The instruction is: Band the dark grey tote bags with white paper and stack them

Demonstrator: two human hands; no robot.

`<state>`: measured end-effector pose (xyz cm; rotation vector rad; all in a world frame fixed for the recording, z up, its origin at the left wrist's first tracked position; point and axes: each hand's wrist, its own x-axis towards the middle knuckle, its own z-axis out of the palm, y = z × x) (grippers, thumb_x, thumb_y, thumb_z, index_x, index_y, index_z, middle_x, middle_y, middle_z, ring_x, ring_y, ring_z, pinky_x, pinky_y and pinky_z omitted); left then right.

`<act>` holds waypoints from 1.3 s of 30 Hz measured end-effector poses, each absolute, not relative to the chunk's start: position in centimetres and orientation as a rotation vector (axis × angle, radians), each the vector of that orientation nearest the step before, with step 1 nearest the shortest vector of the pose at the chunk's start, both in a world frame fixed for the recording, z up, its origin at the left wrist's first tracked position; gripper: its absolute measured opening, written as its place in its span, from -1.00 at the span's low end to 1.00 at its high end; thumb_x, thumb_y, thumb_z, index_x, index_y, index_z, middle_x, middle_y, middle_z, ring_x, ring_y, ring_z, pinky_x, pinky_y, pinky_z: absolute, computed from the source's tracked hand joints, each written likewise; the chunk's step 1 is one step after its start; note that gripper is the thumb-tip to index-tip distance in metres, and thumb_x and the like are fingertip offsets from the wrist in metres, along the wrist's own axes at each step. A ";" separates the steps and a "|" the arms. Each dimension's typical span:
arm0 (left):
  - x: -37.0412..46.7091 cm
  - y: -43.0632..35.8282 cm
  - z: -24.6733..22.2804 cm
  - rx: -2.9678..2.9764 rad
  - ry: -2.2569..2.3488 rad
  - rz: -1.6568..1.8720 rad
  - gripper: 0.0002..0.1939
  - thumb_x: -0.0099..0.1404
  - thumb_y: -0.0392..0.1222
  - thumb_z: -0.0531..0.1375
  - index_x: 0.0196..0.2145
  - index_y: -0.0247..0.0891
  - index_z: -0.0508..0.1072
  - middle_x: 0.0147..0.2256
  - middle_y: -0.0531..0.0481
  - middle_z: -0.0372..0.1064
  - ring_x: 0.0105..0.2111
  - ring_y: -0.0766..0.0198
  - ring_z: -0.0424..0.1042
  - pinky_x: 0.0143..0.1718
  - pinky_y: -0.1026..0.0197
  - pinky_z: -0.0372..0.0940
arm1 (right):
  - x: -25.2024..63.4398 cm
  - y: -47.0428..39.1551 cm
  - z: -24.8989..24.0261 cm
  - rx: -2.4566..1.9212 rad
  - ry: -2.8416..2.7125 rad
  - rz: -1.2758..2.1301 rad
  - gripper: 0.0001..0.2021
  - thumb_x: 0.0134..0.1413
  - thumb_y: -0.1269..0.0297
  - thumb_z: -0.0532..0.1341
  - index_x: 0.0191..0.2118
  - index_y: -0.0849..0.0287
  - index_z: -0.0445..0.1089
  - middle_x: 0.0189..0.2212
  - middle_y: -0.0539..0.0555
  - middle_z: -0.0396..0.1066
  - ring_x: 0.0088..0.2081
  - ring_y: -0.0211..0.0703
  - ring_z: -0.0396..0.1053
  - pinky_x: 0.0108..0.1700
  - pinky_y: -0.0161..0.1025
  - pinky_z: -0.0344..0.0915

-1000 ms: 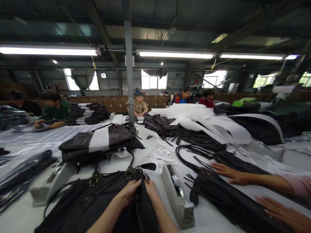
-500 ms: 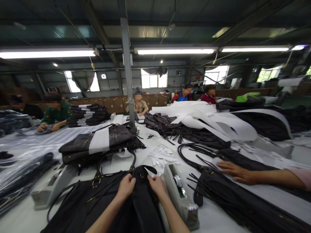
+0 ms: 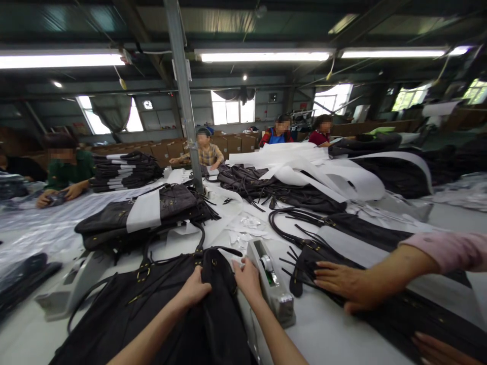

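Observation:
A large black handbag (image 3: 152, 304) with handles and gold buckles lies flat in front of me, its right side folded over. My left hand (image 3: 196, 286) is closed on the folded part near the top edge, with the fingertips partly hidden. Just off the bag's right edge is my right hand (image 3: 248, 279), thumb and forefinger apart, between the bag and a grey tape dispenser (image 3: 272, 284). I see nothing held in it. To the right, a co-worker's hand (image 3: 342, 284) presses flat on another folded black bag (image 3: 403, 309); a second hand shows at the lower edge.
A second tape dispenser (image 3: 72, 284) stands left of my bag. Beyond are stacked bags with a white paper band (image 3: 143, 210), a metal post (image 3: 182, 91), paper scraps (image 3: 243, 228) and long white paper strips (image 3: 338, 177). Several co-workers sit across the table.
My right hand has come off the bag's edge and moved slightly forward. The folded part lies a little flatter. The co-worker's hand slid from the paper strip onto the folded bag, and a second hand appeared.

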<state>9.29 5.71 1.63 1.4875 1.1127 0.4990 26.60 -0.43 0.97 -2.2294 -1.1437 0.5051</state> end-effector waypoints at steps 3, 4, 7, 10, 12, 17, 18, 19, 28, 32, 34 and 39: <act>8.2 5.6 2.3 1.455 1.128 0.560 -0.64 -0.05 -0.40 0.16 -0.23 -0.27 0.26 -0.36 0.01 0.43 -0.32 0.18 0.46 -0.30 0.22 0.35 | 26.6 -3.2 0.5 -2.261 -1.157 0.583 -0.48 0.15 -0.08 -0.02 -0.36 0.27 0.47 -0.39 0.28 0.50 -0.23 0.09 0.46 -0.20 -0.16 0.29; 8.0 5.5 2.4 1.448 1.138 0.577 -0.66 -0.03 -0.39 0.16 -0.23 -0.27 0.26 -0.36 0.01 0.44 -0.32 0.18 0.47 -0.29 0.22 0.36 | 26.3 -3.8 0.3 -2.274 -1.159 0.608 -0.48 0.13 -0.10 0.00 -0.42 0.25 0.47 -0.41 0.28 0.50 -0.26 0.12 0.47 -0.24 -0.15 0.30; 7.9 4.3 2.6 1.430 1.183 0.602 -0.67 0.01 -0.31 0.20 -0.21 -0.27 0.26 -0.37 0.00 0.45 -0.33 0.16 0.48 -0.30 0.20 0.37 | 25.2 -4.3 -0.1 -2.295 -1.166 0.651 -0.53 0.09 -0.11 0.05 -0.47 0.20 0.46 -0.42 0.24 0.50 -0.28 0.10 0.47 -0.30 -0.17 0.29; 8.0 2.5 2.4 1.418 1.172 0.575 -0.53 -0.05 -0.33 0.27 -0.15 -0.27 0.23 -0.36 -0.01 0.48 -0.31 0.12 0.50 -0.29 0.18 0.38 | 24.1 -4.1 0.0 -2.306 -1.189 0.639 -0.65 0.06 -0.01 0.13 -0.43 0.17 0.46 -0.39 0.18 0.51 -0.26 0.06 0.47 -0.29 -0.20 0.29; 7.9 1.7 2.7 1.409 1.155 0.536 -0.43 -0.13 -0.46 0.25 -0.12 -0.28 0.23 -0.35 0.00 0.49 -0.28 0.12 0.50 -0.27 0.20 0.38 | 23.6 -4.2 0.1 -2.319 -1.201 0.580 -0.75 0.07 0.13 0.15 -0.31 0.19 0.46 -0.31 0.19 0.51 -0.20 0.06 0.45 -0.23 -0.19 0.29; 7.3 1.8 4.8 1.436 1.255 0.519 -0.36 -0.12 -0.54 0.15 -0.02 -0.30 0.22 -0.33 -0.01 0.50 -0.33 0.16 0.51 -0.33 0.23 0.38 | 23.5 -5.0 1.2 -2.310 -1.240 0.449 -0.68 0.15 0.25 0.08 -0.03 0.28 0.36 -0.16 0.29 0.44 -0.08 0.11 0.39 -0.07 -0.12 0.26; 7.4 1.9 5.2 1.458 1.242 0.536 -0.35 -0.11 -0.53 0.14 0.00 -0.30 0.23 -0.29 -0.03 0.50 -0.31 0.17 0.50 -0.31 0.24 0.38 | 23.6 -5.1 1.5 -2.254 -1.258 0.405 -0.65 0.18 0.26 0.04 0.03 0.28 0.32 -0.11 0.29 0.41 -0.04 0.08 0.36 -0.02 -0.13 0.24; 7.6 1.9 5.4 1.485 1.217 0.555 -0.35 -0.11 -0.53 0.14 0.01 -0.31 0.25 -0.25 -0.05 0.50 -0.27 0.17 0.50 -0.28 0.24 0.37 | 23.7 -5.3 1.8 -2.159 -1.294 0.371 -0.62 0.21 0.28 -0.01 0.09 0.27 0.27 -0.04 0.28 0.37 0.02 0.03 0.31 0.04 -0.15 0.20; 10.0 1.4 4.5 1.518 1.173 0.584 -0.35 0.08 -0.27 0.20 0.14 -0.37 0.19 -0.19 -0.15 0.46 -0.27 0.20 0.46 -0.27 0.27 0.34 | 23.8 -7.6 1.1 -1.547 -1.640 0.932 -0.60 0.16 0.27 0.05 0.10 0.13 0.31 0.07 0.06 0.35 0.13 -0.05 0.21 0.20 -0.09 0.05; 9.5 1.2 3.8 1.480 1.110 0.577 -0.36 0.28 0.15 -0.04 0.17 -0.34 0.15 -0.44 -0.02 0.42 -0.53 0.28 0.39 -0.49 0.25 0.31 | 24.8 -10.8 1.0 -1.513 -1.487 0.998 -0.43 0.29 0.01 -0.24 0.11 0.19 0.31 0.04 0.07 0.38 0.07 -0.09 0.29 0.14 -0.17 0.14; 9.2 1.0 3.2 1.494 1.064 0.598 -0.33 0.30 0.22 -0.13 0.16 -0.33 0.18 -0.32 -0.07 0.45 -0.41 0.25 0.44 -0.37 0.22 0.35 | 24.6 -12.7 1.2 -1.459 -1.530 1.056 -0.43 0.26 -0.07 -0.18 0.10 0.17 0.33 0.06 0.08 0.36 0.12 -0.05 0.24 0.23 -0.09 0.00; 8.7 0.6 1.7 1.621 0.978 0.650 -0.42 0.32 0.16 -0.11 0.06 -0.27 0.34 0.05 -0.10 0.30 0.08 0.16 0.24 0.16 0.15 0.09 | 24.0 -16.3 2.5 -1.290 -1.346 1.272 -0.37 0.22 -0.16 -0.15 0.07 0.22 0.36 0.06 0.20 0.35 0.11 0.01 0.26 0.19 -0.02 0.07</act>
